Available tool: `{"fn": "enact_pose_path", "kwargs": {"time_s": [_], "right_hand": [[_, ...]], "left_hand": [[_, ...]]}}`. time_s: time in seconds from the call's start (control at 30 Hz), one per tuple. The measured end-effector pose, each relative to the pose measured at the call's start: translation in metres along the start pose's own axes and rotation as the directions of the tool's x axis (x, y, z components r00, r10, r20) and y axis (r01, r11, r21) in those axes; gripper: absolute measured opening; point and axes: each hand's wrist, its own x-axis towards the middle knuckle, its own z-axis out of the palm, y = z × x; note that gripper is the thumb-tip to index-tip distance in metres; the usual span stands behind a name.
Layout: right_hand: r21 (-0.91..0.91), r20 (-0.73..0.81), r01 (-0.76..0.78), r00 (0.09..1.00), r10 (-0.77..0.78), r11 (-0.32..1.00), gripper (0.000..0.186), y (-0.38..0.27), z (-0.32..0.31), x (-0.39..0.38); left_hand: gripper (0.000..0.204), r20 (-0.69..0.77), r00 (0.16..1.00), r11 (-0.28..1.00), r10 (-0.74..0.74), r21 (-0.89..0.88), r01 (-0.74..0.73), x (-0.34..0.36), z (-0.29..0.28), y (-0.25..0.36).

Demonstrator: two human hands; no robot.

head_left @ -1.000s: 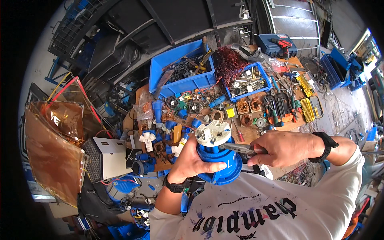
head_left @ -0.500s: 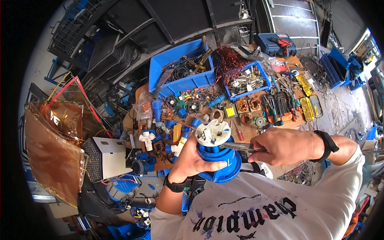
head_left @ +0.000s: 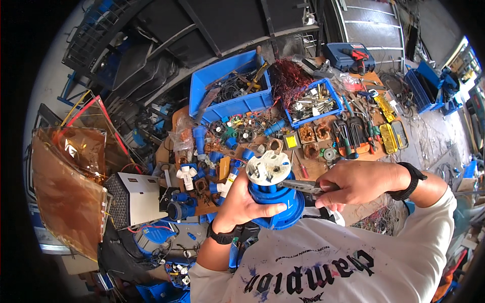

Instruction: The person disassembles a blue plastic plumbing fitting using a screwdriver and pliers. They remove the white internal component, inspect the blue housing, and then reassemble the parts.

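My left hand (head_left: 240, 199) is closed around a blue industrial connector (head_left: 285, 204), its thumb across the front. On top of the connector sits a round white plastic insert (head_left: 269, 167) with holes, stained in places. From the right, my right hand (head_left: 361, 182) grips a pair of metal pliers (head_left: 303, 186) by the handles, which the fingers mostly hide. The jaws reach the blue stem just under the white insert; whether they pinch anything there is too small to tell.
Beyond my hands, a wooden bench carries a large blue bin (head_left: 232, 106) of cables, a smaller blue tray (head_left: 313, 103) of metal parts and several hand tools. White pipe-like fittings (head_left: 186, 177) lie left of the connector. A red drill (head_left: 358, 56) rests on a case at the back.
My right hand's fingers have shifted and loosened somewhat on the pliers, showing more of them. The pliers have tilted slightly, while my left hand still holds the connector in nearly the same place.
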Motion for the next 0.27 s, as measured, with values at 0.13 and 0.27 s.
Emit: {"fn": "enact_pose_path", "kwargs": {"time_s": [0.13,0.27], "right_hand": [[0.207,0.074,-0.035,0.997,0.020,0.978,0.041,0.0093,0.0015,0.0011],[0.402,0.227,-0.034,0.972,-0.064,0.915,0.043,0.0123,-0.0007,0.0050]], "left_hand": [[0.089,-0.021,1.000,1.000,0.019,-0.007,-0.020,-0.0005,0.0005,-0.0061],[0.091,-0.033,0.999,1.000,0.005,-0.003,-0.005,-0.0011,0.0001,-0.0047]]}}
